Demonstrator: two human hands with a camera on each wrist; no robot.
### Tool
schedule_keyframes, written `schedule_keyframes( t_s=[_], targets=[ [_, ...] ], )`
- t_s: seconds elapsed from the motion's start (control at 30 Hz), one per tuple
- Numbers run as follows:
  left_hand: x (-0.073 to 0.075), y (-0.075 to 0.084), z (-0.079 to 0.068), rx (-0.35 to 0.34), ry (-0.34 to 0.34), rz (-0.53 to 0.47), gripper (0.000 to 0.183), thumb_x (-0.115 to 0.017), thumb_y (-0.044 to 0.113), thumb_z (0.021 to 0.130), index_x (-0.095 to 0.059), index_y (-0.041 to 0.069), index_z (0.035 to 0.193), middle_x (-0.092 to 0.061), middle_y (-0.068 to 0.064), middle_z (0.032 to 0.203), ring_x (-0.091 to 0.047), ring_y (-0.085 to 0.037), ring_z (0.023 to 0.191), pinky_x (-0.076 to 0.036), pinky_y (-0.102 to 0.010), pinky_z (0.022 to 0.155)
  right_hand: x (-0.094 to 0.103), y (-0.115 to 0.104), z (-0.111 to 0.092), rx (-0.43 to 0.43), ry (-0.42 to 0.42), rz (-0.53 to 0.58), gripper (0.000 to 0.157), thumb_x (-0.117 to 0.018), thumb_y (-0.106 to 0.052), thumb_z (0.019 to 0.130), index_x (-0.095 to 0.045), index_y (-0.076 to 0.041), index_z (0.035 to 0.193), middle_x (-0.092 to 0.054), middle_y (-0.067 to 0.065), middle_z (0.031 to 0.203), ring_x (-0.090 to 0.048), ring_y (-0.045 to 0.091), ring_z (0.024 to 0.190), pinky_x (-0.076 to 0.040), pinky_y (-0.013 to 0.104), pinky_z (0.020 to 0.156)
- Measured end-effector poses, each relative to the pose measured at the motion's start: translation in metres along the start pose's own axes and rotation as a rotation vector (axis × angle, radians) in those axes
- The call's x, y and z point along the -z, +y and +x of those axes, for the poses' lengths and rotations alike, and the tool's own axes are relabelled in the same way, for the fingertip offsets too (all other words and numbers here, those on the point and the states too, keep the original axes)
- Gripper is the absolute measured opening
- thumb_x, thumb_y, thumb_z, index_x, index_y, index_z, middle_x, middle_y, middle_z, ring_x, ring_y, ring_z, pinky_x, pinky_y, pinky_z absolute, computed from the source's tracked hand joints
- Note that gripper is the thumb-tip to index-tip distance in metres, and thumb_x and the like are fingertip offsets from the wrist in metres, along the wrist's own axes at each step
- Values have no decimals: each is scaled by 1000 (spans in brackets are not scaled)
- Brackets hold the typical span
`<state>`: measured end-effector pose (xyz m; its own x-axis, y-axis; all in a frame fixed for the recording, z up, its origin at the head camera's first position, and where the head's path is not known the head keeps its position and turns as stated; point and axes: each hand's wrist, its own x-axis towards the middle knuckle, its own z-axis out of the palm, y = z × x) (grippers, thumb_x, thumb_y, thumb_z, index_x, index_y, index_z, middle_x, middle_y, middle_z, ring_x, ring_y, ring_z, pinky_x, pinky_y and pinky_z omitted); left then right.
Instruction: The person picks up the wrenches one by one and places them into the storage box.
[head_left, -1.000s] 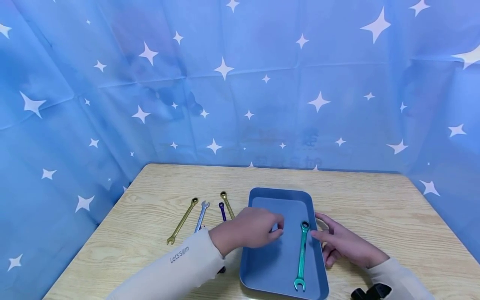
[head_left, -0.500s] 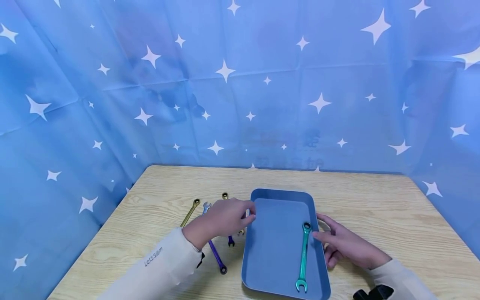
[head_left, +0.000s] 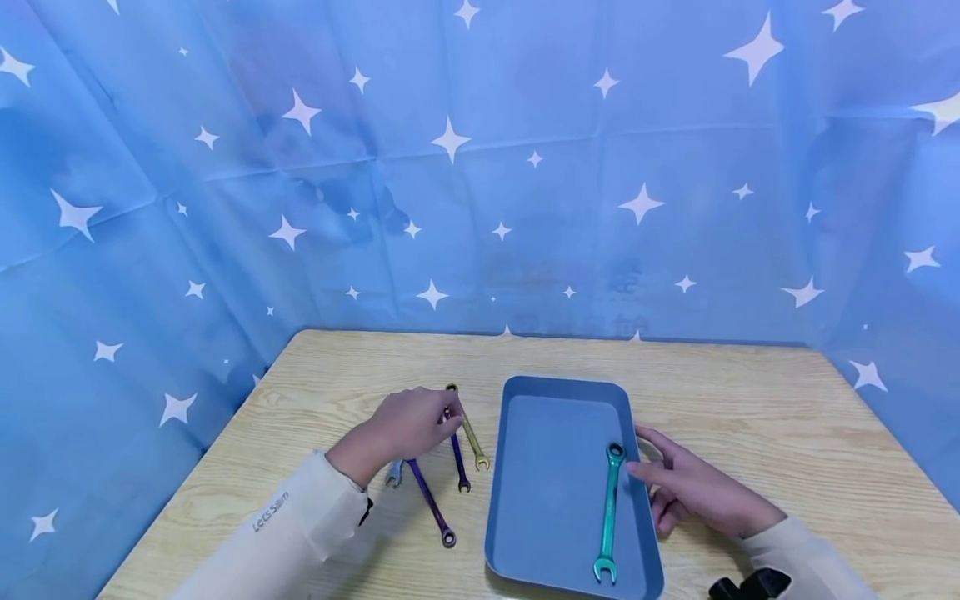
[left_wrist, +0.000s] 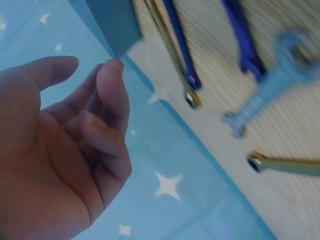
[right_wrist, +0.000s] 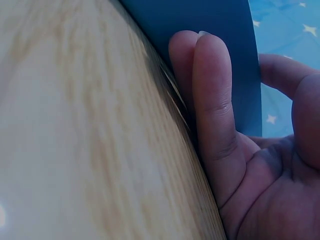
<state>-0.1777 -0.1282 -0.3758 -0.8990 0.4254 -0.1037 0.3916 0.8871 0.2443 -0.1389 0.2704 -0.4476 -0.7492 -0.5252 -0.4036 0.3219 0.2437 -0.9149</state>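
My left hand (head_left: 408,427) hovers over the wrenches on the table, fingers loosely bent and nothing between them. Below and beside it lie a gold wrench (head_left: 471,433), a purple wrench (head_left: 458,457), a longer purple wrench (head_left: 431,504) and a light blue wrench (head_left: 393,474), partly covered by the hand. A second gold wrench (left_wrist: 290,165) shows only in the left wrist view. My right hand (head_left: 701,487) holds the right wall of the blue tray (head_left: 555,500), thumb at the rim and fingers against the outside. Inside the tray lies a green ratchet wrench (head_left: 609,517).
The wooden table (head_left: 750,400) reaches back to a blue curtain (head_left: 480,167) with white stars. A black wrist device (head_left: 750,583) sits at the right sleeve.
My left hand has moved left, from above the tray to above the wrenches. The right hand stays at the tray's wall, and the green wrench lies unmoved.
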Motion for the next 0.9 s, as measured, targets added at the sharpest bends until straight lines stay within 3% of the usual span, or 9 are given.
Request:
schedule_keyframes(
  t_s=[0.27,0.37,0.6,0.7,0.9],
  targets=[
    [3,-32,-4,152,-29,23,18,-55,32,103,-66,18,105,-54,4,62,-44,-13,50,-36,-32,53,0,-1,0,0,-5,4,85,-46,-35,107,19,-14,158,-71,9,77,-69,15,62,-60,35,62],
    [1,-43,-6,200,-37,40,16,-56,32,102,-64,19,96,-53,4,63,-42,-13,52,-35,-32,53,0,1,0,2,-7,4,86,-46,-35,107,19,-14,158,-71,8,76,-69,15,62,-60,35,62],
    [-1,-65,-11,234,-41,122,36,-57,25,100,-46,17,67,-36,5,54,-30,-12,48,-25,-30,50,1,0,0,-4,-7,0,87,-47,-36,106,20,-14,158,-71,8,75,-69,15,62,-60,36,62],
    [-2,-72,-12,255,-38,141,40,-58,24,99,-42,16,63,-31,5,51,-27,-12,47,-24,-30,50,1,1,0,-2,-7,0,86,-47,-36,107,19,-15,158,-71,8,76,-69,15,62,-60,36,62],
    [-7,-86,-11,326,-68,167,41,-61,29,98,-43,16,64,-36,4,53,-36,-14,50,-31,-32,55,0,1,0,2,-10,8,86,-47,-35,107,19,-15,158,-71,8,76,-69,15,62,-60,35,62]
  ],
)
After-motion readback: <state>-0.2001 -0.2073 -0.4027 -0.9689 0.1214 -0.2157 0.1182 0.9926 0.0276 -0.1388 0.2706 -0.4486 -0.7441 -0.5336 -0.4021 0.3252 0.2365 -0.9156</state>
